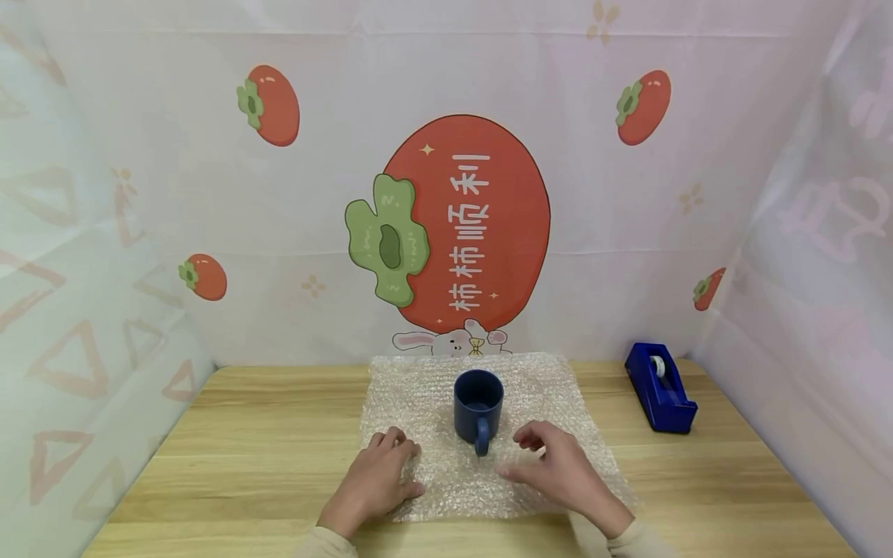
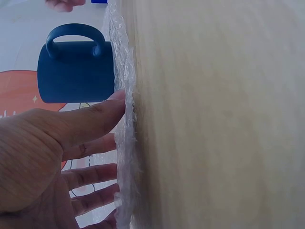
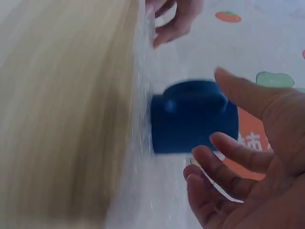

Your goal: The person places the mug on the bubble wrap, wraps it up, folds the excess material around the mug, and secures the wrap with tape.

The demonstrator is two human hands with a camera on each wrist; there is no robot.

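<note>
A dark blue mug (image 1: 477, 407) stands upright on a sheet of bubble wrap (image 1: 432, 387), its handle pointing toward the person. To the left of the mug, the left hand (image 1: 380, 477) rests with its fingertips on the wrap; the left wrist view shows the thumb (image 2: 90, 119) and fingers spread against the sheet. The right hand (image 1: 558, 469) hovers to the right of the mug, fingers loosely bent and apart from it. In the right wrist view nothing lies between the thumb and fingers, and the mug (image 3: 193, 121) is just beyond them.
A blue tape dispenser (image 1: 661, 387) with a roll of tape sits at the table's back right. The wooden table (image 1: 279, 434) shows on both sides of the wrap. A printed cloth backdrop (image 1: 446, 70) encloses the back and sides.
</note>
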